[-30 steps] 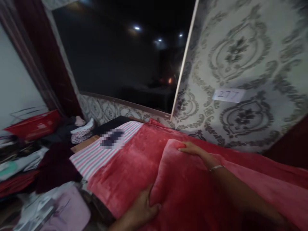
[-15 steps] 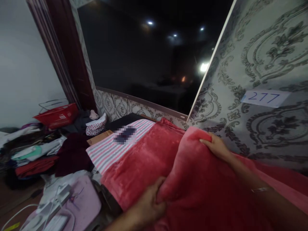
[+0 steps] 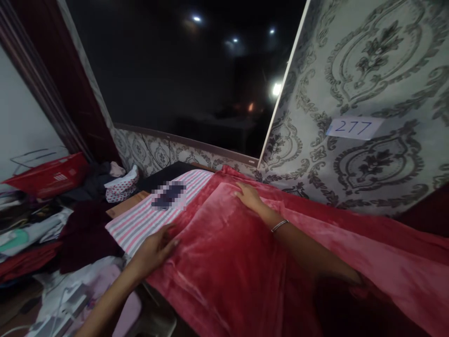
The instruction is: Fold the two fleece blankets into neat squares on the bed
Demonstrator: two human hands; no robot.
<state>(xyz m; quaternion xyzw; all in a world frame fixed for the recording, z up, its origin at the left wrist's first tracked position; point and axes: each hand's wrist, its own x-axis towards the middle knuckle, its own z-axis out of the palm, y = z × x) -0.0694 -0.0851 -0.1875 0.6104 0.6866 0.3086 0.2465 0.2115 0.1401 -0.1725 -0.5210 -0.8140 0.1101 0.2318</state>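
Note:
A red plush blanket [image 3: 228, 252] lies spread in front of me, its folded layer flat along the striped cloth. My right hand [image 3: 249, 196] rests at the far edge of this layer, fingers stretched out and open. At the near left edge is my left hand [image 3: 154, 250], open, with thumb and fingers apart and touching or just over the blanket. Beside the blanket lies a pink, grey and white striped cloth [image 3: 140, 224], with a dark blurred patch on it.
A large dark TV screen [image 3: 175, 79] stands behind, next to patterned wallpaper [image 3: 372, 65] with a paper marked 277 [image 3: 356, 128]. To the left are a red basket [image 3: 52, 175], heaped clothes [image 3: 80, 229], and a pink stool [image 3: 128, 313] with a power strip [image 3: 72, 299].
The raised blanket fold has come down flat. Both hands have let go of it; they now lie open, farther left. The camera view has swung right.

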